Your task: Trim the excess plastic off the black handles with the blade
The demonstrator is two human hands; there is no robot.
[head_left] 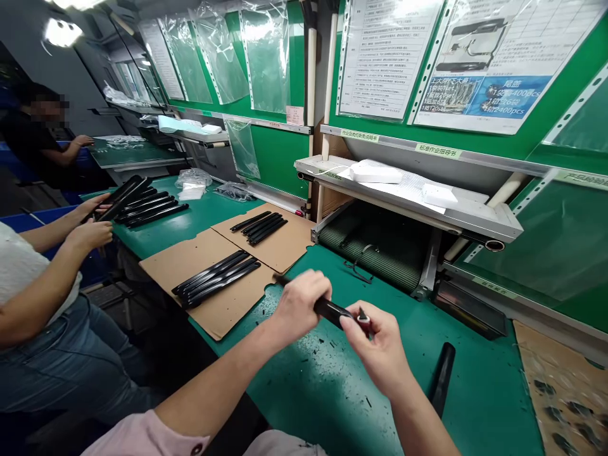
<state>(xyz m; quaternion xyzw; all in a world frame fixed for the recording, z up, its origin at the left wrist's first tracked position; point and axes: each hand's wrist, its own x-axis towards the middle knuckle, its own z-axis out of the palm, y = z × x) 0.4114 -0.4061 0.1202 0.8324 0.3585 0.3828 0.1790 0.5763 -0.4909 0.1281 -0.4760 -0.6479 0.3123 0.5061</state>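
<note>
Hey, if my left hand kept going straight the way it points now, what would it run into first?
Probably the thin dark cord by the ribbed green mat under the shelf, going by the line of your left hand holding the black bar, though depth is hard to judge here.

The black plastic bar [332, 310] looks glossy, the green bench mat [308, 405] matt.

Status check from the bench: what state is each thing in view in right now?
Left hand: gripping the black bar.
Right hand: pinching the bar's end, beside a small red part.
Near board: bars lying side by side.
Far board: same.
Loose black piece: lying on the bench.
Co-worker's hands: holding bars.
</note>
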